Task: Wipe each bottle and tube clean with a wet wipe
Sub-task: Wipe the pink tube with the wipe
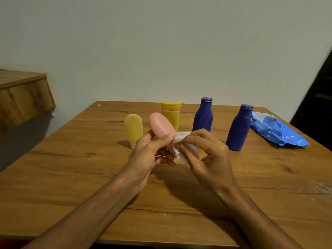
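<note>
The pink tube (160,124) is held up above the wooden surface (71,177), tilted with its rounded end up and leaning a little to the left. The left hand (149,150) has its grip curled round the tube's lower part, thumb lying along the front and fingers wrapped behind. The right hand (210,155) comes in from the tube's right, its grip pinching a crumpled white wet wipe (179,141) between thumb and fingers, and the wipe touches the tube's lower right side. Just left of the pink tube a pale yellow tube (133,130) stands upright on its cap. Directly behind the pink tube stands a yellow bottle (171,114), partly hidden by it. To the tube's right and a little behind stands the first blue bottle (203,117), and further right the second blue bottle (239,130), both upright with caps on. Farthest right of the tube, past the second bottle, a blue pack of wipes (274,132) lies flat. Well off to the tube's left, a wooden shelf (23,97) juts from the wall.
</note>
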### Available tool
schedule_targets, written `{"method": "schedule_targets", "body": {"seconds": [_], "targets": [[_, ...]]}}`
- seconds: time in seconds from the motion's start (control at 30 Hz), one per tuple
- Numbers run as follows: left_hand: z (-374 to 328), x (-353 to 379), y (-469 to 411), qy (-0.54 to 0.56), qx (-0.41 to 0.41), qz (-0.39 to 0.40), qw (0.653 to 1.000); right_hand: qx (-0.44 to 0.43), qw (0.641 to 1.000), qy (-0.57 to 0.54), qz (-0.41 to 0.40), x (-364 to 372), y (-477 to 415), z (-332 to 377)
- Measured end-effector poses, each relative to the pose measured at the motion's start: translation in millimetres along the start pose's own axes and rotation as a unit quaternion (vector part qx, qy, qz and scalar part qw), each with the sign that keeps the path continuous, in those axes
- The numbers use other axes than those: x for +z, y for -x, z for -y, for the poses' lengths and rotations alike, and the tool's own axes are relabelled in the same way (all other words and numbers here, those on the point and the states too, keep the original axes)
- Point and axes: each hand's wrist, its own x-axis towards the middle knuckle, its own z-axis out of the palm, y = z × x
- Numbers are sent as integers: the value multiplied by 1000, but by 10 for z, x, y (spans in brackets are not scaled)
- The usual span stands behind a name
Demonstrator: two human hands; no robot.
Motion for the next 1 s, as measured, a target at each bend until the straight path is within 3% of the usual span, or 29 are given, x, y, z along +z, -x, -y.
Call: {"method": "schedule_targets", "body": {"seconds": [0.13,0.37,0.53,0.67,0.87,1.0], "targets": [[18,38,3,-17,-4,-1,1000,25,999,-2,-30,-16,-30,-16],[53,19,-10,2,-16,-11,1000,7,998,-33,59,-26,-13,12],[89,25,-31,28,-36,-41,998,-64,987,88,122,3,28,32],[106,25,-21,39,-50,-35,997,-82,978,119,152,-15,27,28],[8,-19,-22,94,-70,15,993,47,997,10,55,-12,0,14],[-29,-15,-30,150,-91,43,984,152,987,-53,-30,-56,-56,-10]]}}
